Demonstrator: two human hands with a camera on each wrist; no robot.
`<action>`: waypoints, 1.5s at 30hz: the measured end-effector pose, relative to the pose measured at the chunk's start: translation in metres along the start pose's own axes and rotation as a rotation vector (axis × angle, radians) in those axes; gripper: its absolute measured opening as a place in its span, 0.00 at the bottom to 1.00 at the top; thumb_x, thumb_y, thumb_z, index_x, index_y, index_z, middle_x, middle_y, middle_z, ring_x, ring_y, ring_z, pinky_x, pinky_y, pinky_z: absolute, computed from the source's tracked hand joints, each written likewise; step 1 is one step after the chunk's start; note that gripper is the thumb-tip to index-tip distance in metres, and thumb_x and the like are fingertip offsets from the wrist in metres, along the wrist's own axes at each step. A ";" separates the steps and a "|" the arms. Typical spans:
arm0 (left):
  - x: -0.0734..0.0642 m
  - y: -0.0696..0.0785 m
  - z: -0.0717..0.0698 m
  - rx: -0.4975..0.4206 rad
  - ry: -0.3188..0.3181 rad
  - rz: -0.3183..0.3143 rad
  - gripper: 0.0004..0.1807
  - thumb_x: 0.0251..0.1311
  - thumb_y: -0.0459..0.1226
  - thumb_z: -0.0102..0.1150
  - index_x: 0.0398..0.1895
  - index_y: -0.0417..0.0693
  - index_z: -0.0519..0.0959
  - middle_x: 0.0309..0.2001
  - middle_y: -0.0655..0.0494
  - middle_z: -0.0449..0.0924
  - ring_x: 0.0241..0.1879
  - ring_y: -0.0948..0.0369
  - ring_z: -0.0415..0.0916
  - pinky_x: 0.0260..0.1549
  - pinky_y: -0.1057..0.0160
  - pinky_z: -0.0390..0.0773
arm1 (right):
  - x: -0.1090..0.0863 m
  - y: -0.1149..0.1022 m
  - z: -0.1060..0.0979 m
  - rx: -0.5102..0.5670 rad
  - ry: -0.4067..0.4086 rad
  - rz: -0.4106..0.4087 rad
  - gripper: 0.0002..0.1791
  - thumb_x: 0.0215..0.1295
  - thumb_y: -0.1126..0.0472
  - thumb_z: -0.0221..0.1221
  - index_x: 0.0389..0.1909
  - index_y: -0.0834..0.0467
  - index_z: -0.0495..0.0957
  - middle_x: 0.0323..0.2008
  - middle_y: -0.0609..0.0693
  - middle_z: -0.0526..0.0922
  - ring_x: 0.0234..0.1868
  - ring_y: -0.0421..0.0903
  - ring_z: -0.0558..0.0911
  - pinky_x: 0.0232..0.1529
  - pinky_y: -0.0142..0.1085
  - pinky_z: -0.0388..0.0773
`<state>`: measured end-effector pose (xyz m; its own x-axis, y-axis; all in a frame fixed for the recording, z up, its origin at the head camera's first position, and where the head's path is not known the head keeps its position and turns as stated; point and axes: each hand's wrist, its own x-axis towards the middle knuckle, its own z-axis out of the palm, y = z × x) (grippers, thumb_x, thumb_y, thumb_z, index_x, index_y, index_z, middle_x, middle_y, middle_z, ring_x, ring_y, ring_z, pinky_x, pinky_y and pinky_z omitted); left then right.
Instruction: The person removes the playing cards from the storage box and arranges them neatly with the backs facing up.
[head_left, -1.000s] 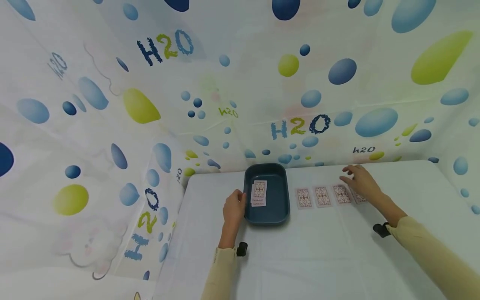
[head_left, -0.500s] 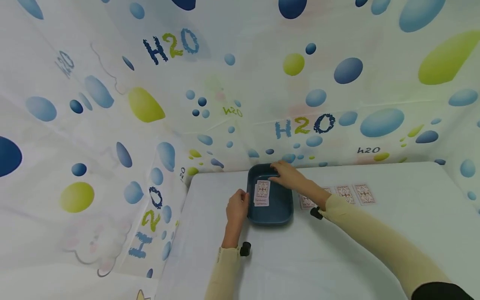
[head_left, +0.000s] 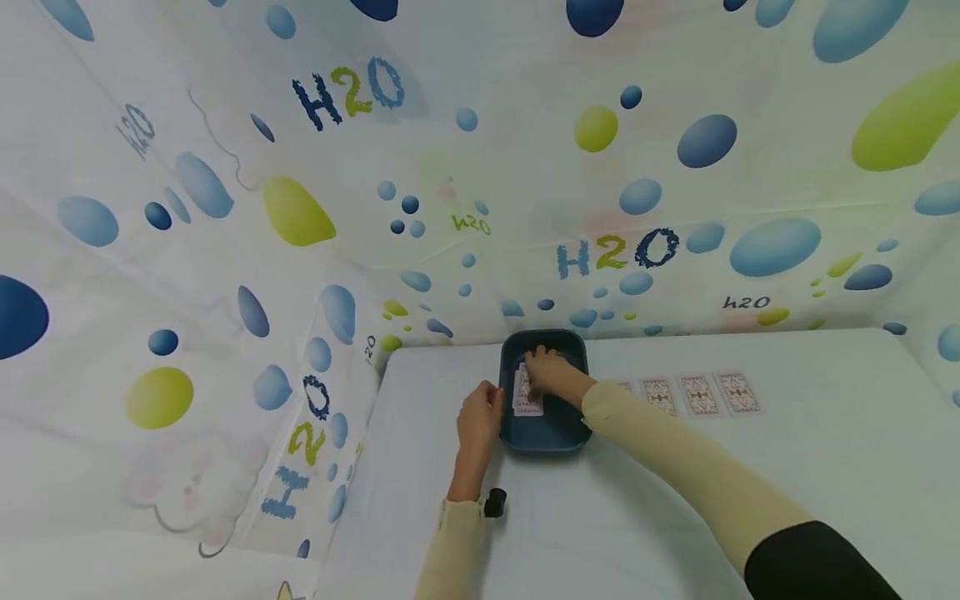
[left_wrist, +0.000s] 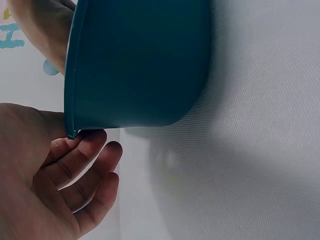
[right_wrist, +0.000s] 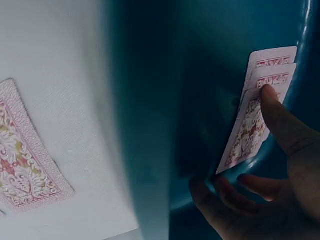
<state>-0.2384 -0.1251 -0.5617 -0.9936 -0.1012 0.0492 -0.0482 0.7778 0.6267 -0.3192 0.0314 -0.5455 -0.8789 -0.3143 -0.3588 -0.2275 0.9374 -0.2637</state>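
Observation:
A dark blue-green tray [head_left: 545, 447] stands at the back of the table. At its left rim, my left hand [head_left: 480, 419] pinches the edge between thumb and fingers; the left wrist view shows the tray's outer wall [left_wrist: 140, 70] beside these fingers. Inside the tray, my right hand [head_left: 555, 374] holds a playing card [right_wrist: 247, 132] over other overlapping playing cards [right_wrist: 275, 59]. The thumb lies on one edge of that card and the fingertips are at its opposite edge. All these cards show red patterned backs. In the head view the right hand partly covers them.
To the tray's right, several playing cards [head_left: 699, 395] lie face down in a row on the white tablecloth [head_left: 675, 475]; the right forearm partly hides the nearest. A white curtain with blue and green spots [head_left: 465, 183] hangs behind and at the left.
My right hand has travelled left from the far end of the card row into the tray, down onto the cards there. The left hand has stayed at the rim. The view has shifted slightly.

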 end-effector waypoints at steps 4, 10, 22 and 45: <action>0.000 0.002 0.003 0.007 -0.005 0.009 0.11 0.72 0.45 0.55 0.36 0.48 0.78 0.31 0.53 0.80 0.24 0.61 0.71 0.23 0.63 0.68 | 0.002 0.003 0.005 -0.011 0.053 0.011 0.51 0.53 0.49 0.75 0.70 0.67 0.59 0.65 0.70 0.65 0.64 0.66 0.70 0.60 0.55 0.75; 0.000 0.003 0.005 0.014 -0.004 0.005 0.11 0.72 0.44 0.55 0.37 0.48 0.79 0.31 0.53 0.81 0.24 0.61 0.72 0.23 0.63 0.69 | 0.001 0.008 0.006 0.019 0.169 -0.014 0.41 0.61 0.57 0.70 0.68 0.66 0.58 0.60 0.68 0.68 0.57 0.63 0.76 0.52 0.51 0.80; 0.002 0.001 0.005 0.020 0.004 -0.024 0.11 0.72 0.45 0.55 0.37 0.48 0.79 0.32 0.52 0.82 0.25 0.59 0.73 0.24 0.61 0.69 | -0.047 0.064 -0.015 0.721 0.260 -0.179 0.25 0.69 0.64 0.61 0.64 0.64 0.67 0.39 0.59 0.84 0.33 0.44 0.79 0.34 0.34 0.72; 0.001 0.005 0.004 0.043 0.019 -0.015 0.11 0.73 0.43 0.53 0.39 0.45 0.78 0.32 0.49 0.81 0.26 0.57 0.73 0.24 0.61 0.69 | -0.192 0.366 -0.005 0.590 0.204 0.172 0.25 0.77 0.62 0.48 0.69 0.68 0.59 0.50 0.71 0.68 0.45 0.57 0.71 0.37 0.40 0.69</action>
<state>-0.2397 -0.1189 -0.5618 -0.9907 -0.1247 0.0545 -0.0682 0.8017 0.5939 -0.2357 0.4361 -0.5683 -0.9576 -0.0777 -0.2774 0.1408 0.7138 -0.6861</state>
